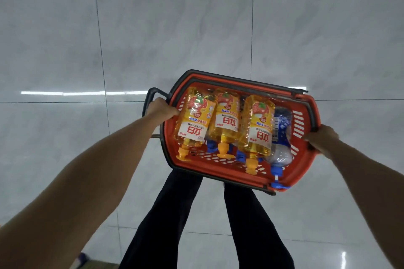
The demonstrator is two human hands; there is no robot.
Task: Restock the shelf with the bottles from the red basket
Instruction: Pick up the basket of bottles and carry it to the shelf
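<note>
From my head camera I look straight down at the red plastic basket with slotted walls and a dark grey rim (305, 157), which I carry above the pale grey tiled floor (175, 28), in front of my two legs in black trousers (181, 214).

Inside the basket I count three clear yellow bottles with white-and-orange labels and orange caps: one at the basket's left end (194, 122), one in the middle (225, 122) and one to the right of that (258, 129). All lie on their sides with caps pointing toward me. At the basket's right end lies one blue-and-white bottle with a blue cap (281, 137), touching the third yellow one. Under the yellow bottles at least two more blue caps (211, 146) peek out; I cannot tell how many bottles lie beneath.

My left hand (161, 109) is clenched around the basket's left rim, next to a dark grey pull handle (150, 98) sticking out from that end. My right hand (322, 136) is clamped on the basket's right rim. Both bare forearms reach forward, nearly straight.
</note>
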